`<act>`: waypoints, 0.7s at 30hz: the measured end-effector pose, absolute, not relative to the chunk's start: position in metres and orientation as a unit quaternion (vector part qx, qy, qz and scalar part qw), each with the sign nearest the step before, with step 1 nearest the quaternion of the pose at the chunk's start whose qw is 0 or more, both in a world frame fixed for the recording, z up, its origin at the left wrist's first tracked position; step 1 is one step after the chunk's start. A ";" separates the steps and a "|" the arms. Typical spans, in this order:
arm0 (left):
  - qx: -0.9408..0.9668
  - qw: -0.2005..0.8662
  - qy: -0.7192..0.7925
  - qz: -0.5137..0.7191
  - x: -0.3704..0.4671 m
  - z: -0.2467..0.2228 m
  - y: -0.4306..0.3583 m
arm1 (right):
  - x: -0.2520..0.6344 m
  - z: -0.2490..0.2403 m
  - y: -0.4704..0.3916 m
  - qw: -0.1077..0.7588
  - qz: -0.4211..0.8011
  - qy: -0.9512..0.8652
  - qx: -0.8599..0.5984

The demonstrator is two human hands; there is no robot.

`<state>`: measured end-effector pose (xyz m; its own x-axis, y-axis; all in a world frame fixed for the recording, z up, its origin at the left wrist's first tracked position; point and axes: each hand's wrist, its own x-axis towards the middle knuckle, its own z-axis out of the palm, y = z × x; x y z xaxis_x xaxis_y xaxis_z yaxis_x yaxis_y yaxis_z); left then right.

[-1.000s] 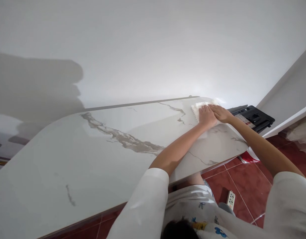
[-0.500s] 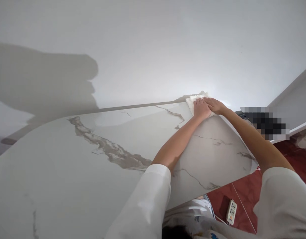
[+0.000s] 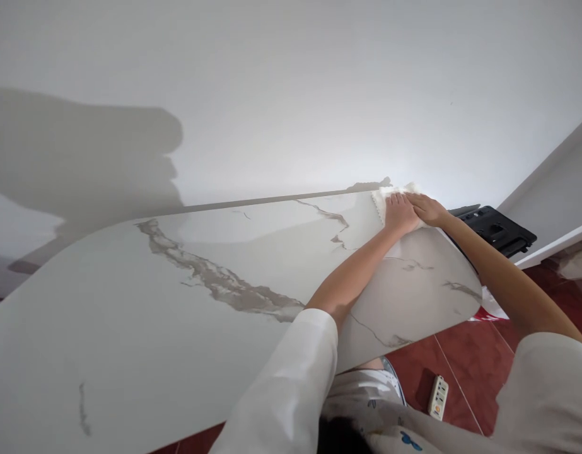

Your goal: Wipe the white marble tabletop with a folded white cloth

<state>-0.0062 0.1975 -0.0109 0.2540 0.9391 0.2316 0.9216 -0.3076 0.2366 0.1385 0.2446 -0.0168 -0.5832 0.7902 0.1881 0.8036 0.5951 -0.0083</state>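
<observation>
A white cloth (image 3: 378,203) with scalloped edges lies at the far right edge of the marble-patterned tabletop (image 3: 215,353), against the wall. My left hand (image 3: 401,213) presses down on it with the fingers close together. Right beside it, my right hand (image 3: 427,209) bears on the same cloth, its fingertips touching the left hand. Both arms are stretched forward over the table. Part of the cloth is hidden under the hands.
A white wall (image 3: 291,94) runs along the table's far edge. Beyond the right end stands a black object (image 3: 499,230), partly behind my right arm. On the red tiled floor (image 3: 484,359) lies a white power strip (image 3: 438,397).
Both hands and the cloth have slid to the right along the table's far edge. The view has shifted slightly, and the black object on the right now shows clearly.
</observation>
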 end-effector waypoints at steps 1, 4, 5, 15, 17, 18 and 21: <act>0.797 0.029 0.581 0.162 -0.003 -0.011 0.191 | 0.144 -0.017 0.237 0.086 -0.040 -0.888 -0.450; 0.814 0.030 0.560 0.151 0.006 -0.011 0.172 | 0.157 -0.019 0.213 0.078 -0.045 -0.880 -0.466; 0.818 0.027 0.555 0.151 0.009 -0.011 0.165 | 0.160 -0.019 0.204 0.077 -0.046 -0.878 -0.471; 0.846 0.007 0.510 0.153 0.015 -0.008 0.085 | 0.178 -0.019 0.113 0.069 -0.081 -0.872 -0.478; 0.850 0.001 0.502 0.157 0.013 -0.008 0.068 | 0.175 -0.017 0.095 0.069 -0.084 -0.867 -0.487; 0.852 0.001 0.498 0.158 0.011 -0.008 0.061 | 0.173 -0.015 0.086 0.068 -0.082 -0.863 -0.494; 0.863 0.002 0.478 0.163 -0.002 -0.008 0.041 | 0.160 -0.006 0.060 0.052 -0.076 -0.855 -0.511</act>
<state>-0.0019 0.0406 -0.0078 0.4907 0.8255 0.2790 0.8243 -0.5435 0.1584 0.1599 0.0599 -0.0061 -0.4722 0.8657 0.1662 0.8814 0.4660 0.0769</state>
